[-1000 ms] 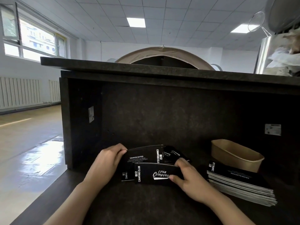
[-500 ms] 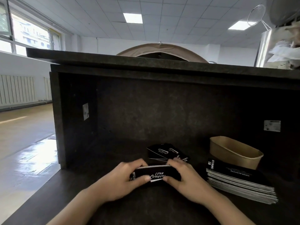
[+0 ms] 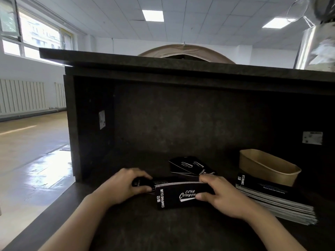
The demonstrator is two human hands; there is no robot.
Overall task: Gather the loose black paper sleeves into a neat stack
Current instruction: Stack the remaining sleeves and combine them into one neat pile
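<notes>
Squaring a small bundle of black printed paper sleeves [image 3: 181,193] on the dark table [image 3: 145,230] is the step in hand. The left hand [image 3: 125,186] grasps its left end, the right hand [image 3: 215,194] pinches its right end. Next, I judge, the loose black sleeves [image 3: 190,166] just behind must be collected.

Sleeve bundle [image 3: 178,195] btwn my hands; loose sleeves [image 3: 190,166] just behind it; big stack [image 3: 275,200] to right, tub [image 3: 268,166] behind that.
</notes>
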